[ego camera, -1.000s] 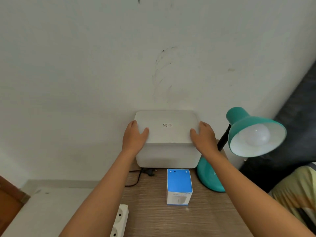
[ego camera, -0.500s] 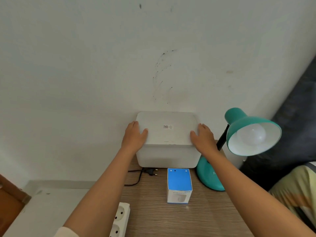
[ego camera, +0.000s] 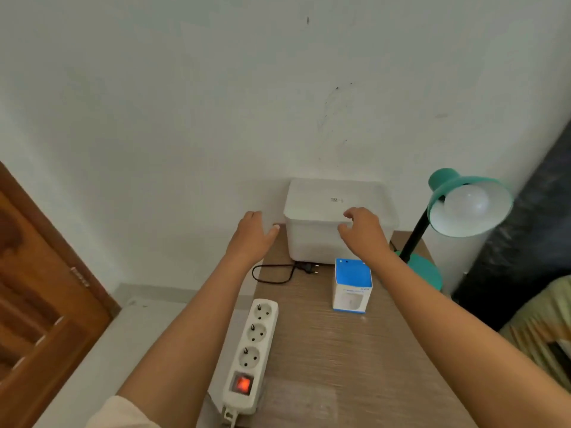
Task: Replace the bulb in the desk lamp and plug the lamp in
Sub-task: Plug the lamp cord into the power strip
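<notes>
A teal desk lamp (ego camera: 445, 193) stands at the table's back right with a white bulb (ego camera: 466, 202) in its shade. Its black plug (ego camera: 309, 267) lies loose on the table in front of a white lidded box (ego camera: 333, 211). A blue-and-white bulb carton (ego camera: 352, 285) stands upright near the middle. A white power strip (ego camera: 251, 353) with a lit red switch lies along the left edge. My left hand (ego camera: 251, 236) hovers left of the white box, fingers apart. My right hand (ego camera: 364, 231) hovers in front of the box, fingers spread, holding nothing.
The wooden table (ego camera: 355, 366) stands against a white wall. A brown wooden door (ego camera: 40, 304) is at the left. Dark fabric (ego camera: 525, 242) and a striped cushion (ego camera: 543, 319) are at the right.
Both hands have let go of the white box's lid and drawn back toward me. The view has tilted down and left, showing the power strip.
</notes>
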